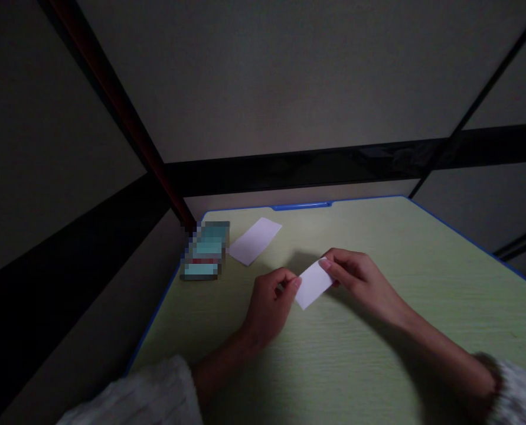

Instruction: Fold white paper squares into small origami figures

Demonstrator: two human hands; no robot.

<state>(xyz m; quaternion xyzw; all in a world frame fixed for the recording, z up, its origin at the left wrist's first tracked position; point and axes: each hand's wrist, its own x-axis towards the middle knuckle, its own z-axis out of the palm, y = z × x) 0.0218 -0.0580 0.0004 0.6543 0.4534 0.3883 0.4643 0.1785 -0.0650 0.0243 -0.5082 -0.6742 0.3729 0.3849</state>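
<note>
A small white piece of paper (313, 284) is stretched between my two hands, tilted above the table. My left hand (272, 302) pinches its left edge between thumb and fingers. At the upper right corner, my right hand (355, 273) grips the same paper, thumb on top and the other fingers partly hidden behind it. Farther back on the left lies a second, larger white sheet of paper (256, 241), flat on the table and touched by neither hand.
The table (422, 265) has a pale wood-grain top with a blue edge. A pixelated, phone-like flat object (206, 251) lies at its left side. A blue strip (302, 206) runs along the back edge. Grey panels (289, 82) with a dark band stand behind.
</note>
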